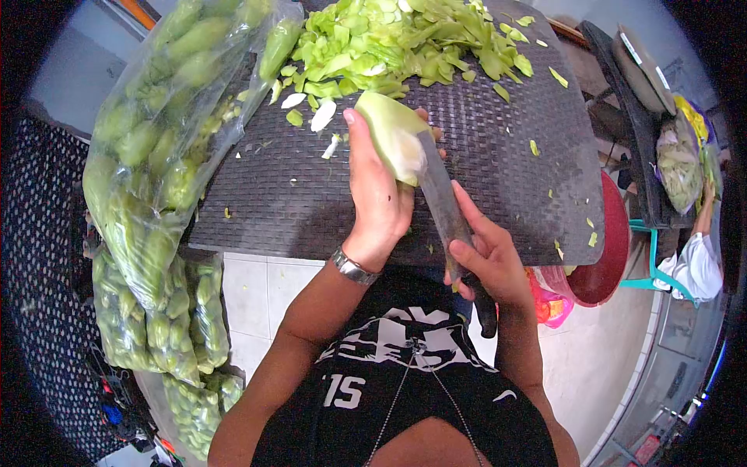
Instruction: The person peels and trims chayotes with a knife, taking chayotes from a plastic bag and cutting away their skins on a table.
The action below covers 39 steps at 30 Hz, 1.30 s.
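My left hand (379, 187) is wrapped round a peeled pale green fruit (385, 128), which looks like a green mango, with a whitish cut face turned to the right. My right hand (492, 253) grips a long, wide knife (445, 198) with a dark handle. Its blade slants up and left, its upper end against the fruit's cut side. Just beyond the hands, a heap of light green slices (389, 43) covers the far part of the dark woven-pattern table (311, 210). White scraps (323, 115) lie beside the heap.
A large clear bag of green fruit (148, 148) hangs over the table's left edge. More filled bags (167, 327) stand below it. At right are a red tub (603, 257), a teal stool (650, 261) and another person's arm (706, 210) near a bagged bundle (678, 167).
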Available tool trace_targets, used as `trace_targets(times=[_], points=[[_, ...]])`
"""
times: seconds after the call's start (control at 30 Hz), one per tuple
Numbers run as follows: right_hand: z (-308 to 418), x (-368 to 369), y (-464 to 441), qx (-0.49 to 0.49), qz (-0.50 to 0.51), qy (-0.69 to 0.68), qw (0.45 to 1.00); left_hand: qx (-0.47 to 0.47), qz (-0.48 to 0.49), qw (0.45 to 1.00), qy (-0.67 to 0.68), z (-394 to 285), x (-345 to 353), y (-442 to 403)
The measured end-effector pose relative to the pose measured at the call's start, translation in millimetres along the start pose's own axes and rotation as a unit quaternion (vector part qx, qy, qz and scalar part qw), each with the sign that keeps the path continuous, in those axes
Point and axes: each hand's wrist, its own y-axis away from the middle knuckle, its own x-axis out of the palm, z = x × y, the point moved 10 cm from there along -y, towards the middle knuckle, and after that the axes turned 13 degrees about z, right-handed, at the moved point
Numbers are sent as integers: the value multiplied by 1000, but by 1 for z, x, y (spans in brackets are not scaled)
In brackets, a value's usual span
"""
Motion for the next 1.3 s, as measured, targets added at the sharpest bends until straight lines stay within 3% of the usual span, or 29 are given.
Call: trace_targets(times=[0.07, 0.17, 0.23, 0.27, 0.33, 0.43, 0.5, 0.63, 1.13, 1.3], points=[[0, -2, 1, 0, 35, -38, 999, -32, 6, 999, 30, 4, 0, -2], [7, -3, 8, 36, -4, -22, 999, -45, 22, 993, 109, 6, -4, -10], [19, -6, 15, 58, -74, 144, 985, -51, 29, 983, 176, 6, -6, -14], [23, -7, 19, 68, -108, 225, 966, -59, 28, 975, 211, 6, -7, -14], [62, 9, 22, -93, -128, 428, 890, -77, 49, 966, 244, 9, -13, -19], [83, 30, 32, -91, -161, 588, 788, -97, 148, 950, 259, 7, -7, -17], [81, 34, 32, -24, -159, 671, 724, -87, 148, 952, 254, 7, -9, -17], [69, 35, 27, -6, -141, 692, 708, -56, 45, 977, 200, 3, -8, -15], [62, 41, 23, -20, -122, 705, 699, 6, 28, 990, 135, -5, -4, -7], [56, 42, 21, -37, -154, 705, 692, 35, -32, 989, 141, -7, -8, 3]])
